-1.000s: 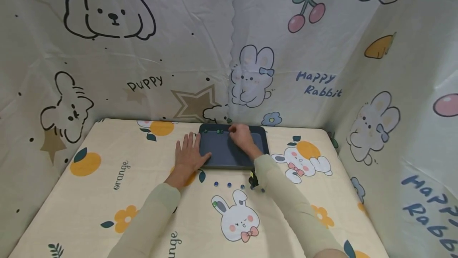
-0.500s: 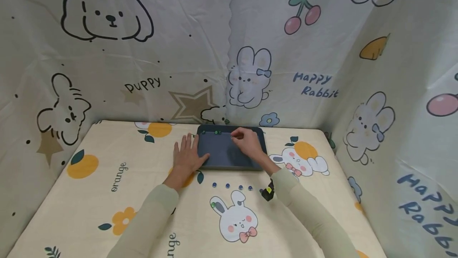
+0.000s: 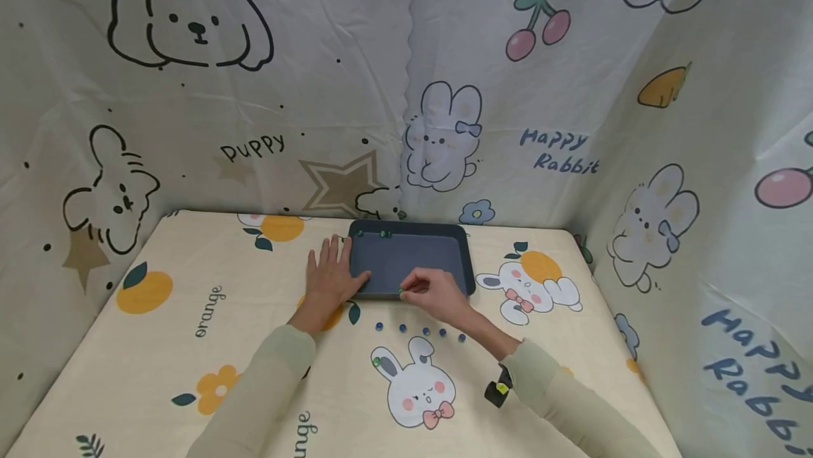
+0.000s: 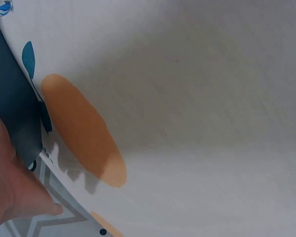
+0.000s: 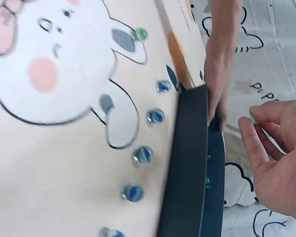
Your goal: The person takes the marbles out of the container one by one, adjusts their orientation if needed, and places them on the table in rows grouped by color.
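**A:** ok so what's on your table [image 3: 190, 345] right now, biggest stuff first?

**B:** You've got a cartoon cloth with rabbits and oranges over the table, same kind of printed sheets hung up as walls. The dark tray [image 3: 411, 264] sits at the far middle, close to the back wall. Two little green marbles [image 3: 383, 234] lie inside it along the far rim.

**A:** and your hands?

**B:** Your left hand [image 3: 332, 278] lies flat on the cloth at the tray's left edge, fingers straight, thumb touching the near-left corner. From the right wrist view you can see that same hand [image 5: 218, 74] pressed against the tray's side [image 5: 187, 168]. Your right hand [image 3: 434, 292] is at the tray's near rim, fingers curled, thumb and forefinger pinching a small green marble [image 3: 401, 293]. In the right wrist view it peeks out at your fingertips [image 5: 251, 118].

**A:** anything else loose?

**B:** A row of five blue marbles [image 3: 426, 332] on the cloth just in front of the tray, near your right hand, showing clearly in the wrist shot too [image 5: 143, 154]. One more green marble [image 3: 377, 361] sits on the printed rabbit's ear, a bit nearer to you than that row.
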The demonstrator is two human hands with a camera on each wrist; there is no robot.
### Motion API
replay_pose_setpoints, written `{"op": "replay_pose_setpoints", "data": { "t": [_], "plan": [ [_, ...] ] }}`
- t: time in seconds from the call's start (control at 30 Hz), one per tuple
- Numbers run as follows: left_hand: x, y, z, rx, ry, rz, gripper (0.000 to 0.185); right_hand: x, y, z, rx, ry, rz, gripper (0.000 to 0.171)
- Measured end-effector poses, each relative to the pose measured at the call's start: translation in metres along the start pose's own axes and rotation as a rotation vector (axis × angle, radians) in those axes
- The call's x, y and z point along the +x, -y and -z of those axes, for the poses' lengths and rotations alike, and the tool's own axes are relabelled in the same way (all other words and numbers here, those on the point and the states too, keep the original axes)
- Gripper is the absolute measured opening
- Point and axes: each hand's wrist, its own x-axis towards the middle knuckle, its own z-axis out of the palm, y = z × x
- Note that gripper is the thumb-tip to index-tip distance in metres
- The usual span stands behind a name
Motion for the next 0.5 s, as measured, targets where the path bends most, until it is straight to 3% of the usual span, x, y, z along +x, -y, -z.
{"op": "replay_pose_setpoints", "data": {
  "t": [0.33,0.5],
  "plan": [
    [-0.002,0.001,0.002,-0.014,0.009,-0.004,0.094,-0.038,0.0,-0.016,0.035,0.168,-0.041,0.011],
    [-0.003,-0.001,0.005,-0.013,0.014,-0.005,0.094,-0.049,-0.003,-0.026,0.002,0.186,-0.06,0.011]
  ]
}}
